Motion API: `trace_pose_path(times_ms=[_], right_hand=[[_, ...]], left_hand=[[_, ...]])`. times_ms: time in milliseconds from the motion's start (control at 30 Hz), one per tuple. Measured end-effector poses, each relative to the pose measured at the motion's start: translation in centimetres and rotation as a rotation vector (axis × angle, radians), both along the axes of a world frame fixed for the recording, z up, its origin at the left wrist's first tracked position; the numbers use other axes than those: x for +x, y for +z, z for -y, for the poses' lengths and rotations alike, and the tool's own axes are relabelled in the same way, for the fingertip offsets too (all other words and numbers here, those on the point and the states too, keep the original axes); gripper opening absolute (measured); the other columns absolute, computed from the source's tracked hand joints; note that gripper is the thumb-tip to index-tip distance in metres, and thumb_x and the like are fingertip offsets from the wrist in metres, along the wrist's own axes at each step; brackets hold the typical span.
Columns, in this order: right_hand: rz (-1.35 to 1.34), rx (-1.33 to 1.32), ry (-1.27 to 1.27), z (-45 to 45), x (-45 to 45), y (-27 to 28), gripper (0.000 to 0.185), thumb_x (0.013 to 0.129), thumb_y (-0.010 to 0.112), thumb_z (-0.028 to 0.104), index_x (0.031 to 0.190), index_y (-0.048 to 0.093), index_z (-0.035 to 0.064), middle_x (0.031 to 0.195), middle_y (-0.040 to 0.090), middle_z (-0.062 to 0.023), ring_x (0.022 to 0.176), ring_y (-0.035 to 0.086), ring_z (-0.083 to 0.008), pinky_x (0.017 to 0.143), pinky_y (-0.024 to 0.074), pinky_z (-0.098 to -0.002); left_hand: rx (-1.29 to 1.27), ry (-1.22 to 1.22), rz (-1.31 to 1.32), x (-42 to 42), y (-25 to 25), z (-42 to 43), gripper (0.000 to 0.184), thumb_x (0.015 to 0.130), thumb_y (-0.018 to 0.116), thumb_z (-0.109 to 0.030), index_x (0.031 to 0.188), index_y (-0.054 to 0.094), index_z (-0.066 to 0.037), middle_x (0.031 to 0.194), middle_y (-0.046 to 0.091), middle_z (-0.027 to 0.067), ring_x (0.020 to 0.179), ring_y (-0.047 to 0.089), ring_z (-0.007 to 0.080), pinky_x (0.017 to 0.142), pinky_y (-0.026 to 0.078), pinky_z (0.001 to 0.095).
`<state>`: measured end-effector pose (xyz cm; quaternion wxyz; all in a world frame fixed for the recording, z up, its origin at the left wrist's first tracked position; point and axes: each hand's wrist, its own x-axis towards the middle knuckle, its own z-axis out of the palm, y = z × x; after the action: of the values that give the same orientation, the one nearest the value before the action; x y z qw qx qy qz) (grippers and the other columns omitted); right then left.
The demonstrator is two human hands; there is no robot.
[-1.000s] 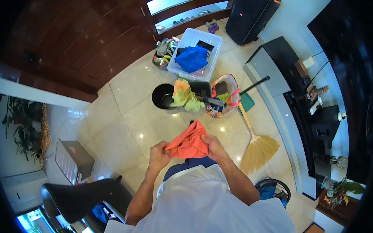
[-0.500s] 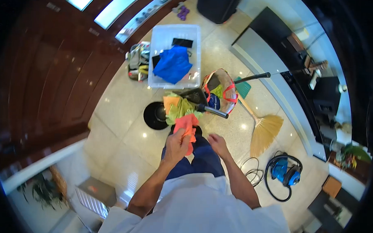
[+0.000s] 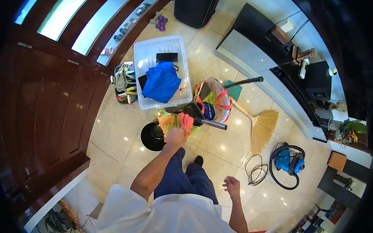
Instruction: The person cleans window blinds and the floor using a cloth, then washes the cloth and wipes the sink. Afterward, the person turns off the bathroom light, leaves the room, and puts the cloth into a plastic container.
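Observation:
My left hand is closed on a coral-pink cloth, holding it out in front of my legs. Right beside it are an orange cloth and yellow-green cloths, partly hidden by my hand and the pink cloth. They lie by a black container whose grey tube handle sticks out to the right. A round black bucket stands just left of my left hand. Off to the right side, my right hand hangs away from everything, fingers loosely curled and apart, with nothing visible in it.
Ahead are a clear plastic bin with a blue cloth, a caddy of bottles and a red-handled bag. A straw broom, cable and blue vacuum cleaner lie right. A wooden door borders the left.
My left hand has moved forward with the pink cloth, toward the other cloths. My right hand has drawn back and outward to the right. My legs have parted into a step.

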<state>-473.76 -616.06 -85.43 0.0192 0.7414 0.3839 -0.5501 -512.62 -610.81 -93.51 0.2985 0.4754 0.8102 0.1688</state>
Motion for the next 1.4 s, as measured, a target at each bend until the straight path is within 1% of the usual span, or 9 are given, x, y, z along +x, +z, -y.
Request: trace_pose_path(times_ms=[367,467,600,733,767,967,1033,1200,1400], right_hand=[[-0.233,1.012,1.048,-6.5,-16.7,3.2,0.047,0.076,0.068,0.02,0.119,0.056,0.0056,0.115,0.058,-0.0238,0.092,0.061,-0.0398,0.079,0.0507,-0.0436],[-0.445,0.782,0.809,-5.8,-16.2,3.5,0.016,0.081,0.054,0.011,0.092,0.063,0.0051,0.082,0.062,-0.0232,0.082,0.061,-0.0379,0.072,0.0484,-0.0463],[-0.333,0.587,0.841,-4.8,-16.5,4.2,0.017,0.083,0.056,0.013,0.095,0.062,0.0032,0.086,0.064,-0.0188,0.078,0.063,-0.0323,0.069,0.0491,-0.042],[-1.049,-0.026,0.093,-2.1,-19.6,6.2,0.025,0.087,0.059,0.011,0.109,0.059,-0.0001,0.104,0.064,-0.0102,0.089,0.062,-0.0176,0.077,0.051,-0.0316],[-1.213,-0.18,-0.049,-1.9,-20.3,7.5,0.03,0.087,0.06,0.01,0.115,0.057,-0.0016,0.11,0.062,-0.0084,0.095,0.061,-0.0144,0.082,0.0507,-0.0289],[-1.366,-0.312,-0.186,-0.8,-24.7,8.8,0.036,0.089,0.057,0.004,0.124,0.053,-0.0014,0.116,0.061,-0.0092,0.103,0.061,-0.0176,0.092,0.0498,-0.0312],[-1.307,-0.415,-0.127,-0.2,-28.3,7.9,0.036,0.088,0.059,0.005,0.124,0.054,-0.0001,0.116,0.061,-0.0081,0.102,0.061,-0.016,0.09,0.0502,-0.0299],[-1.023,0.108,0.18,-1.2,-36.2,3.1,0.031,0.088,0.065,0.012,0.116,0.058,0.002,0.105,0.065,-0.0079,0.091,0.064,-0.014,0.076,0.0533,-0.0267],[-0.352,0.165,-0.43,1.8,-35.7,1.6,0.022,0.089,0.061,0.019,0.101,0.061,0.001,0.094,0.065,-0.0112,0.081,0.066,-0.0199,0.065,0.0546,-0.0321]], left_hand=[[0.25,-0.266,0.25,4.1,20.5,5.8,0.014,0.073,0.063,-0.015,0.079,0.06,-0.003,0.068,0.061,0.019,0.069,0.062,0.0387,0.059,0.047,0.0478],[0.22,-0.165,-0.002,3.7,21.7,8.7,0.013,0.074,0.064,-0.013,0.081,0.061,-0.002,0.071,0.062,0.0189,0.069,0.061,0.0387,0.059,0.048,0.0462],[0.107,0.254,0.085,5.2,22.0,12.2,0.015,0.081,0.059,-0.016,0.083,0.059,-0.001,0.072,0.062,0.0224,0.071,0.063,0.0401,0.06,0.047,0.0481],[0.253,0.06,0.369,9.0,22.9,13.0,0.02,0.082,0.06,-0.017,0.091,0.058,0.001,0.07,0.06,0.0217,0.068,0.062,0.042,0.06,0.049,0.0434],[0.179,0.031,0.423,9.3,23.7,13.3,0.019,0.083,0.062,-0.012,0.097,0.06,0.001,0.072,0.064,0.0098,0.068,0.062,0.0161,0.062,0.049,0.0308],[0.308,0.743,0.326,1.5,21.4,15.9,0.039,0.082,0.066,-0.013,0.118,0.056,-0.001,0.104,0.066,0.0106,0.083,0.065,0.0181,0.074,0.052,0.03],[0.566,0.957,1.341,-0.8,20.8,15.7,0.046,0.08,0.068,-0.012,0.124,0.054,-0.002,0.103,0.067,0.0111,0.09,0.065,0.0192,0.08,0.051,0.029],[0.347,0.727,1.125,-12.4,12.7,15.2,0.028,0.079,0.059,0.001,0.106,0.065,0.0,0.095,0.066,0.0032,0.086,0.062,0.0136,0.079,0.05,0.0274],[0.326,0.674,0.816,-33.2,0.0,5.6,0.022,0.073,0.054,0.0,0.091,0.067,-0.001,0.082,0.064,0.0011,0.074,0.057,0.0103,0.066,0.047,0.0271]])
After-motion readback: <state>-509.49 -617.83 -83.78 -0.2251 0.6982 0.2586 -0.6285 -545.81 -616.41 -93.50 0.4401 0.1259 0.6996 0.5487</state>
